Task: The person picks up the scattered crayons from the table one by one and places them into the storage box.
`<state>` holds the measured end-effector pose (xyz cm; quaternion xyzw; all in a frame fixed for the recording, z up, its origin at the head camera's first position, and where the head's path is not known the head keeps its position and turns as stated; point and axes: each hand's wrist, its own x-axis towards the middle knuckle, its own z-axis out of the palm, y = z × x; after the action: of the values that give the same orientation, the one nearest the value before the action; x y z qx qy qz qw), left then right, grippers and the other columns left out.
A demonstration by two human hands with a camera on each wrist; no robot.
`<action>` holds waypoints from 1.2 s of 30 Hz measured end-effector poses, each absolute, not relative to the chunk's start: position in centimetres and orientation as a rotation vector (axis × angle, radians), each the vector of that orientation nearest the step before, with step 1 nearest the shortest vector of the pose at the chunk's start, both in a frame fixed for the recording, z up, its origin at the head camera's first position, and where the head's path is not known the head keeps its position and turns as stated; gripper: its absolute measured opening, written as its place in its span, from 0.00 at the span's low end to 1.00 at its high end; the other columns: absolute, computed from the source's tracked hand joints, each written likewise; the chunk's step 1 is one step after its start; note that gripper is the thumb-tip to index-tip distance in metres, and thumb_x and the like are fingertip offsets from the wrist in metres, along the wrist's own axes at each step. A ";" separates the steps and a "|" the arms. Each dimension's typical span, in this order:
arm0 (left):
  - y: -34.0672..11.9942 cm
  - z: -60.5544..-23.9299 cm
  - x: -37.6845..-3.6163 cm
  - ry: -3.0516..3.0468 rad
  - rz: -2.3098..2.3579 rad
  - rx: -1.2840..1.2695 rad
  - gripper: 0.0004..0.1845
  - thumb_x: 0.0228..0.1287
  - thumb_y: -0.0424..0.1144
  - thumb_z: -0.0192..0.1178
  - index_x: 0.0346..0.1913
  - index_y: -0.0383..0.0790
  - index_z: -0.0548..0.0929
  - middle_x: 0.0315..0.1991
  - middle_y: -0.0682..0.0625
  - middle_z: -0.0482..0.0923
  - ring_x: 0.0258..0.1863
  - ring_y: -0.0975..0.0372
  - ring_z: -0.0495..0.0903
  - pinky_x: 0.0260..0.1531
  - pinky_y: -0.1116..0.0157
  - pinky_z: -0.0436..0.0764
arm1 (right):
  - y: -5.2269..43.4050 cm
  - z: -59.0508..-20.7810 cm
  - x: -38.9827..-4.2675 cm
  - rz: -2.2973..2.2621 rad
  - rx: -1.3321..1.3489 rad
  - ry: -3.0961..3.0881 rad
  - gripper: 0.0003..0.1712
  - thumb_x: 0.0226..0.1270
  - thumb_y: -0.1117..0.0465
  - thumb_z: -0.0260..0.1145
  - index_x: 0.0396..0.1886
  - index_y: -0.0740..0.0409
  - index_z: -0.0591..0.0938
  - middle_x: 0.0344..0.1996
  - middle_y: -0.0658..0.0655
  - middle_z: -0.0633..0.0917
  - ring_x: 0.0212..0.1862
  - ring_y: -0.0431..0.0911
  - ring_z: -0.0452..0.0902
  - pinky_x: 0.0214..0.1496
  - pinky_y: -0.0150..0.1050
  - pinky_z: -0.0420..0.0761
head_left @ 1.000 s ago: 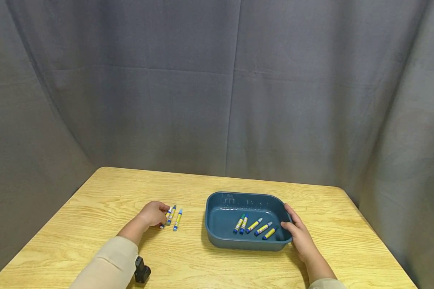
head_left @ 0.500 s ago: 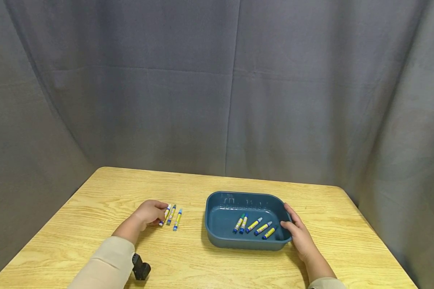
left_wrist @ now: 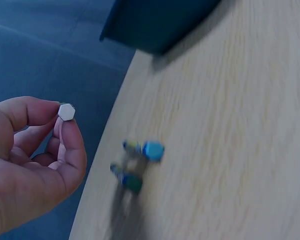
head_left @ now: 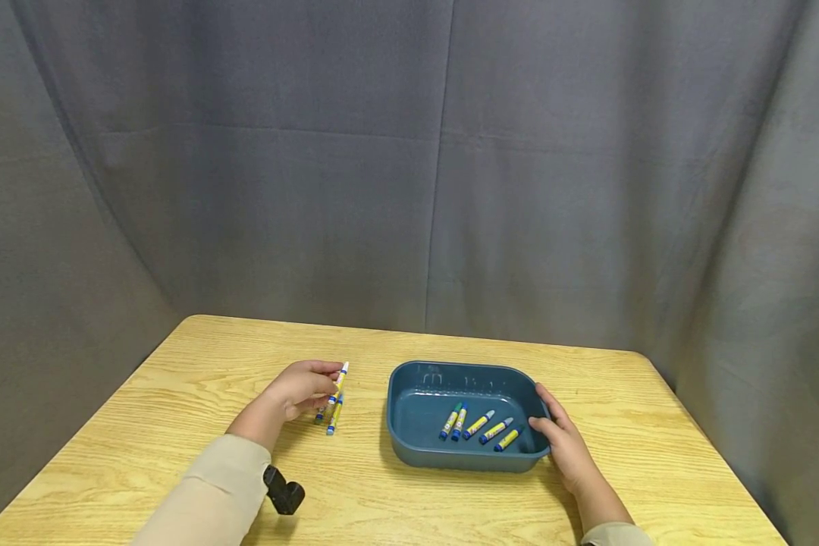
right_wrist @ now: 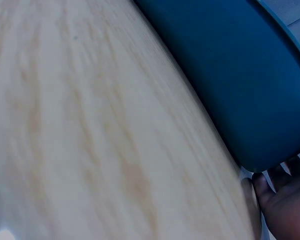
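Observation:
My left hand (head_left: 300, 388) pinches a white crayon (head_left: 342, 371) with a yellow and blue wrapper, raised over the left part of the table. In the left wrist view its white end (left_wrist: 66, 112) points at the camera, between thumb and fingers. Just below lie a light blue crayon (head_left: 334, 419) and a dark green crayon (head_left: 319, 416), the latter partly hidden by the hand. A dark teal tub (head_left: 450, 459) stands right of centre, several crayons (head_left: 478, 425) lying on its floor. At the tub's right end my right hand (head_left: 572, 453) grips the wall, thumb over the rim.
The wooden table (head_left: 355, 500) has rounded far corners and ends at a grey curtain (head_left: 314, 189). A small black camera (head_left: 284, 493) sticks out from the left sleeve, low over the tabletop.
My left hand has picked the white crayon up from beside the other two and moved it up and to the right. The right hand and the tub have stayed in place.

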<state>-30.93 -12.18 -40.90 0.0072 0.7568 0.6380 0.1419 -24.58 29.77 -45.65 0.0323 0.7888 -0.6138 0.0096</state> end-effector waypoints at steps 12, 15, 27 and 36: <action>-6.9 -39.2 -31.6 2.094 1.897 0.057 0.25 0.61 0.22 0.56 0.63 0.31 0.76 0.49 0.45 0.76 0.39 0.63 0.75 0.35 0.71 0.80 | 29.6 -45.6 -24.5 -1.935 0.100 2.454 0.40 0.71 0.62 0.52 0.79 0.49 0.51 0.80 0.58 0.43 0.79 0.62 0.33 0.77 0.61 0.43; -5.4 -38.8 -31.7 2.091 1.895 0.064 0.24 0.60 0.21 0.57 0.61 0.31 0.78 0.47 0.45 0.77 0.39 0.62 0.76 0.36 0.69 0.80 | 29.6 -45.6 -24.6 -1.936 0.100 2.453 0.40 0.70 0.62 0.52 0.79 0.49 0.51 0.80 0.58 0.43 0.79 0.62 0.32 0.77 0.61 0.43; -0.5 -38.1 -31.3 2.116 1.827 0.147 0.23 0.58 0.21 0.59 0.59 0.33 0.80 0.43 0.47 0.80 0.36 0.62 0.78 0.35 0.68 0.81 | 29.6 -45.7 -24.5 -1.941 0.109 2.453 0.40 0.70 0.62 0.52 0.80 0.49 0.50 0.80 0.57 0.43 0.79 0.61 0.32 0.77 0.60 0.43; 2.2 -39.5 -31.1 2.159 1.744 0.141 0.23 0.56 0.21 0.59 0.56 0.34 0.82 0.39 0.48 0.80 0.33 0.63 0.77 0.30 0.70 0.81 | 29.5 -45.8 -24.3 -1.959 0.100 2.458 0.40 0.70 0.63 0.52 0.79 0.50 0.51 0.80 0.57 0.44 0.79 0.61 0.33 0.78 0.59 0.45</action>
<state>-31.13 2.24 -39.46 0.0498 0.7642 0.6172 0.1802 -24.31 29.49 -45.76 0.0319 0.7816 -0.6230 -0.0017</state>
